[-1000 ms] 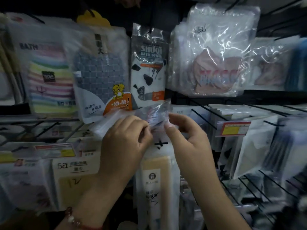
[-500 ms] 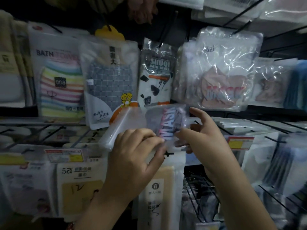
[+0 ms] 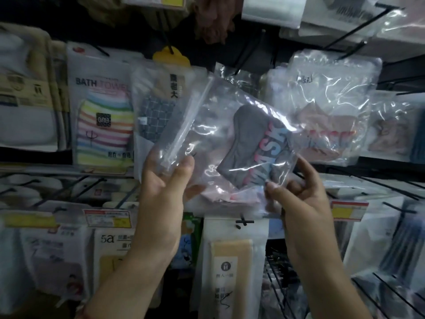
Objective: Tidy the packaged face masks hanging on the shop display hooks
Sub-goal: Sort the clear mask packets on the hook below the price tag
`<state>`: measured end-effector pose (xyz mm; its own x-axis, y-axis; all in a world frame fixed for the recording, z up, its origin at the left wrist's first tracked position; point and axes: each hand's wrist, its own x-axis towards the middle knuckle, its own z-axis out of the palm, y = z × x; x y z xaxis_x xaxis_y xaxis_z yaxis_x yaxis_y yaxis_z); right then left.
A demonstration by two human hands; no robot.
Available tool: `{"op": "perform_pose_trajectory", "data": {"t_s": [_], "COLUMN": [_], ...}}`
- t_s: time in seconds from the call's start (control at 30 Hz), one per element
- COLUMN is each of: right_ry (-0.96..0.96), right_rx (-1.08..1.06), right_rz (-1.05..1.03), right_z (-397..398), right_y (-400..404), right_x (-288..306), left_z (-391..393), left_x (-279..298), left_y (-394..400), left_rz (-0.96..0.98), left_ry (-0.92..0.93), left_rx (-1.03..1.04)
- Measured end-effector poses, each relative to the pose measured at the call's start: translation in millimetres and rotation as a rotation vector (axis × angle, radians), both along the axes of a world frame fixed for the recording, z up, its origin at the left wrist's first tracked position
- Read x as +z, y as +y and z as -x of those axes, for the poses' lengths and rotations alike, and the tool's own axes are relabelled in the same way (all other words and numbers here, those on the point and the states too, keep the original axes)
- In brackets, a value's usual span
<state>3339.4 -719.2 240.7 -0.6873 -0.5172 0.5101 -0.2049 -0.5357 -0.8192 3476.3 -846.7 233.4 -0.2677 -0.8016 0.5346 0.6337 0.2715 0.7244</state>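
A clear zip bag with a grey face mask printed "MASK" in pink and blue is held up, tilted, in front of the display. My left hand grips its zip end at the lower left. My right hand pinches its lower right corner. A bunch of clear bags with pink masks hangs on a black hook at the upper right, just behind the held bag. More mask bags hang further right.
Bath towel packs and a checked cloth pack hang to the left. Below are rows of wire hooks with price tags and a beige packaged item. Black hook tips stick out towards me.
Both hands have lifted the mask bag up from the lower hooks and turned it so the grey mask faces me. The view has tilted upward.
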Motion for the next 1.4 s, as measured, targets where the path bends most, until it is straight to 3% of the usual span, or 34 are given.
{"op": "perform_pose_trajectory", "data": {"t_s": [0.13,0.2,0.3,0.43,0.53,0.6,0.7,0.83,0.9,1.07,1.23,1.4], "right_ry": [-0.005,0.117,0.389,0.808,1.135,1.385,1.614,1.739,1.823,1.935,2.023,2.051], "right_rx": [-0.029,-0.174,-0.556,-0.906,-0.961,-0.951,-0.854,-0.774,-0.79,-0.901,-0.923,-0.911], "right_rz": [-0.072,-0.138,-0.145,-0.158,-0.286,-0.357,-0.498,-0.626,-0.575,-0.434,-0.4,-0.338], "right_z": [-2,1,4,5,12,22,36,53,61,85,100,115], "right_y": [-3,2,20,49,58,59,65,68,70,82,94,103], "right_x": [-8,-3,24,79,119,143,163,157,151,148,155,158], "left_z": [10,13,16,21,28,34,42,49,53,51,65,94], "left_x": [27,41,62,86,92,93,98,101,104,132,159,166], "left_y": [1,-1,-5,3,9,8,8,10,13,27,51,48], "left_rz": [-0.026,0.027,0.123,0.371,0.699,0.895,1.029,1.023,1.009,1.343,1.687,1.809], "left_ry": [-0.022,-0.059,-0.166,-0.144,-0.26,-0.322,-0.347,-0.29,-0.301,-0.406,-0.533,-0.485], "left_rx": [0.034,0.062,0.176,0.053,0.166,0.38,0.525,0.398,0.338,0.361,0.66,0.887]}}
